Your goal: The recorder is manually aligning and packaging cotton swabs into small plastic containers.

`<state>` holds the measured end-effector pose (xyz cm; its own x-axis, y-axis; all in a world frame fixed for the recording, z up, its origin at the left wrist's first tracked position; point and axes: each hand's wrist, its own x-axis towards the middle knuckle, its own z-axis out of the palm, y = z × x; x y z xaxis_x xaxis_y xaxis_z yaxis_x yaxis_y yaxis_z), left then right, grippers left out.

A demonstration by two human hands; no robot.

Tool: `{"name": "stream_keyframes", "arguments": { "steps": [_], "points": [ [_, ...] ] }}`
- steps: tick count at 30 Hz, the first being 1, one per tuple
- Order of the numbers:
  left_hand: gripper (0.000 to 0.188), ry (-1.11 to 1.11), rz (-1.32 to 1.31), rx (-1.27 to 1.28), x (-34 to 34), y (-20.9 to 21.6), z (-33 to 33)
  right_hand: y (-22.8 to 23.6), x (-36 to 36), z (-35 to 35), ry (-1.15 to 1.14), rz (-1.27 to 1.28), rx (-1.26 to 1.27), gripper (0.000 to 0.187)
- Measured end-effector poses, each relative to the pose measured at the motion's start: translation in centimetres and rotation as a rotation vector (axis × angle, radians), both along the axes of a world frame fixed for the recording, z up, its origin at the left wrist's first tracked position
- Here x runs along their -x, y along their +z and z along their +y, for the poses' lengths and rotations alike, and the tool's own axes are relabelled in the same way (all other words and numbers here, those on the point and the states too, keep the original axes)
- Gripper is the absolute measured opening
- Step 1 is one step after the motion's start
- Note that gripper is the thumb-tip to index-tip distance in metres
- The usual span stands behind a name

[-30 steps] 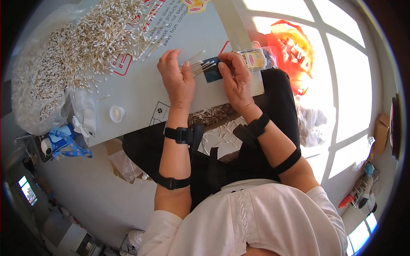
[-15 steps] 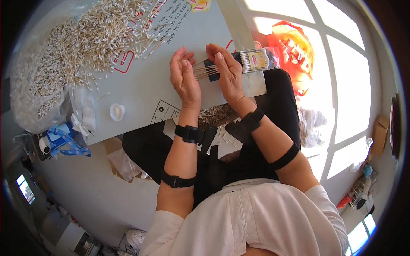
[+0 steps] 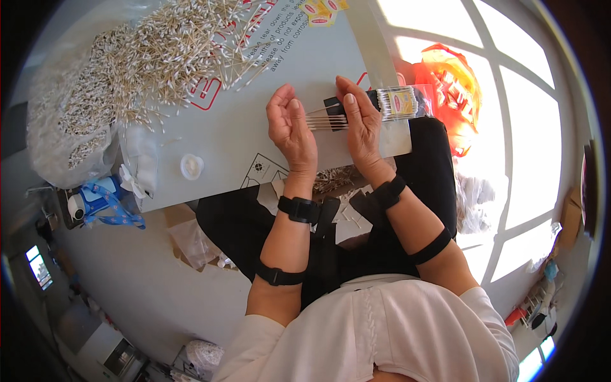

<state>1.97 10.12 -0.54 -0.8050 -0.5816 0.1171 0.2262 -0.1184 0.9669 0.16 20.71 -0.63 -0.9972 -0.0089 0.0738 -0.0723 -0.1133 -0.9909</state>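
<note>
Between my two hands lies a small bundle of cotton swabs (image 3: 327, 121), pale sticks running from one palm to the other. My left hand (image 3: 293, 137) cups the bundle's left ends, thumb up and fingers curled. My right hand (image 3: 364, 127) cups the right ends in the same way; the swab tips are hidden in both palms. Beneath the bundle, a dark flat piece (image 3: 332, 103) shows on the table. Just right of my right hand sits a clear pack of swabs (image 3: 398, 103) with a yellow label.
A big heap of loose swabs (image 3: 165, 57) spills from a clear bag (image 3: 44, 146) at the far left. A small white tub (image 3: 191, 167) stands on the grey table (image 3: 223, 134). Yellow labels (image 3: 323, 11) lie at the back. Right of the table is an orange-red bag (image 3: 455, 89).
The whole view has shifted, so the scene sits further right and lower. The swabs between my hands look more level and evenly lined up; both hands keep their cupped hold.
</note>
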Motion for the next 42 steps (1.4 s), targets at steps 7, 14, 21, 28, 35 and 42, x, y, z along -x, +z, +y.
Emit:
{"name": "stream_keyframes", "arguments": {
  "steps": [7,14,21,28,35,42],
  "points": [
    [0.03,0.236,-0.358,1.248,4.0,0.8,-9.3,-0.3,0.8,2.3,-0.005,0.055,-0.094,0.026],
    [0.017,0.044,-0.504,1.271,3.9,0.6,-7.8,-0.1,1.0,2.2,0.02,0.102,-0.15,0.023],
    [0.018,-0.061,-0.316,1.137,2.2,0.9,-3.9,-0.5,1.1,1.9,0.003,0.109,-0.126,0.021],
    [0.023,0.145,-0.365,1.125,3.3,1.5,-9.1,-0.4,0.8,2.0,0.017,0.114,-0.126,0.021],
    [0.017,0.039,-0.542,1.382,5.0,1.6,-11.1,-0.2,0.8,2.1,0.019,0.107,-0.127,0.021],
    [0.014,-0.226,-0.433,1.135,4.4,1.9,-7.6,-0.4,1.0,2.0,0.018,0.098,-0.092,0.019]
  ]
}}
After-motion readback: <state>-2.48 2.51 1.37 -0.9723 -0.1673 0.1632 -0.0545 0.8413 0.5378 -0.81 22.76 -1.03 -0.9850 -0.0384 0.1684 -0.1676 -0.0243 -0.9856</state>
